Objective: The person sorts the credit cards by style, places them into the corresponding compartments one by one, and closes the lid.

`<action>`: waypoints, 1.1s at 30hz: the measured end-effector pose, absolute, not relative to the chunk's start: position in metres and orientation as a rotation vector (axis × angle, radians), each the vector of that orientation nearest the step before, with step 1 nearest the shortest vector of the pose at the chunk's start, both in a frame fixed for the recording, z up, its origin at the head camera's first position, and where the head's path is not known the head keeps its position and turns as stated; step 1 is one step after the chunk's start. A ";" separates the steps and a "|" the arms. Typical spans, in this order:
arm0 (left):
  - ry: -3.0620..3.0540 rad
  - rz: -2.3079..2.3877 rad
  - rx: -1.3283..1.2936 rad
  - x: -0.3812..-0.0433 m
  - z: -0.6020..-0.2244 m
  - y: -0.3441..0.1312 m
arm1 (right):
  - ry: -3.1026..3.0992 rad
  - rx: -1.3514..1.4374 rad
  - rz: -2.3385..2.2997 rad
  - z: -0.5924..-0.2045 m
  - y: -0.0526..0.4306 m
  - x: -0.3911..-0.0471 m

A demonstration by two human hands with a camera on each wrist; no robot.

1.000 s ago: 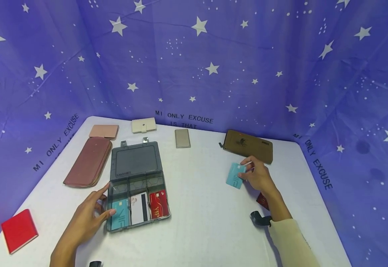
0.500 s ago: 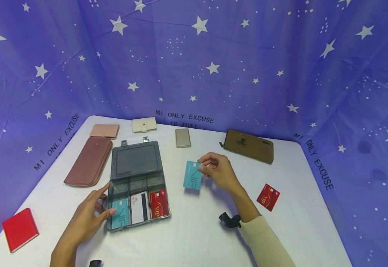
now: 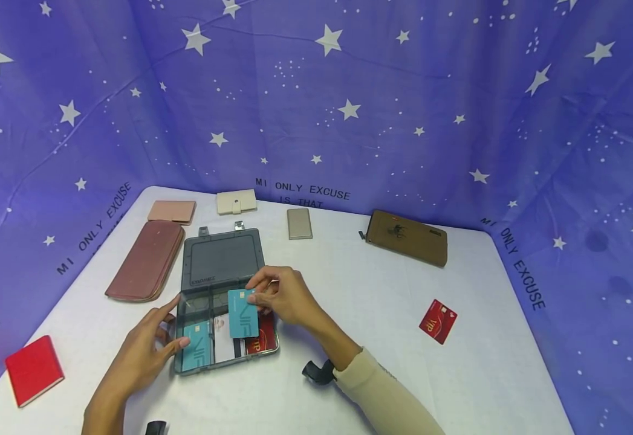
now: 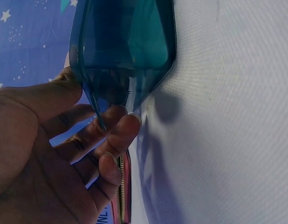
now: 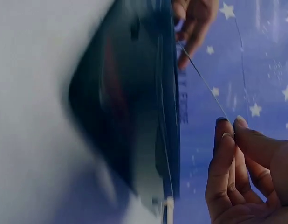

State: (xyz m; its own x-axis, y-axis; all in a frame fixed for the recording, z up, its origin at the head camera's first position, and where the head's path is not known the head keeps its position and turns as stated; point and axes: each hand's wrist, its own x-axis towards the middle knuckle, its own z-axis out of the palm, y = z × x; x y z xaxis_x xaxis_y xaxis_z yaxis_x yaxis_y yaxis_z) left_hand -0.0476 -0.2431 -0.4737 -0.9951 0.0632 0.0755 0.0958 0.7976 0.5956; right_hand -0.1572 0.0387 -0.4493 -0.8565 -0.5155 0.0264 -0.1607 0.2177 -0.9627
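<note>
A dark translucent plastic box (image 3: 220, 257) lies on the table with its lid swung back. In its front compartments sit a blue card (image 3: 196, 350), a white card with a black stripe (image 3: 222, 341) and a red card (image 3: 263, 339). My left hand (image 3: 141, 347) holds the box's left side, thumb over the rim and fingers along the outer wall. Over the middle and right compartments, my right hand (image 3: 289, 293) pinches another blue card (image 3: 243, 320) by its upper right corner. The right wrist view shows that card (image 5: 204, 81) edge-on between thumb and fingertips.
A red VIP card (image 3: 438, 322) lies alone at the right. Behind it is a brown zip wallet (image 3: 409, 238). Toward the back are a beige card case (image 3: 299, 223), a cream wallet (image 3: 236, 202), a pink wallet (image 3: 172, 211) and a maroon wallet (image 3: 146, 261). A red notebook (image 3: 34, 370) lies far left.
My right hand has carried the pinched blue card leftward from near the brown wallet to above the box, uncovering the red card on the table. The left hand has stayed at the box.
</note>
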 end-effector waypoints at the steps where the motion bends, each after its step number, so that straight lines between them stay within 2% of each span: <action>1: -2.927 -0.977 -0.130 -0.048 -0.474 -0.243 | 2.190 -0.633 -1.677 -0.449 0.033 -0.155; 17: -2.937 -1.016 -0.124 -0.047 -0.474 -0.242 | 2.233 -0.612 -1.659 -0.451 -0.023 -0.135; 23: -2.933 -1.007 -0.127 -0.046 -0.474 -0.242 | 2.609 -0.837 -1.302 -0.459 -0.038 -0.129; 27: -2.922 -1.014 -0.138 -0.046 -0.474 -0.241 | 2.762 -0.990 -1.115 -0.464 -0.037 -0.127; 33: -2.929 -0.986 -0.119 -0.046 -0.475 -0.241 | 2.627 -0.957 -1.338 -0.461 -0.004 -0.127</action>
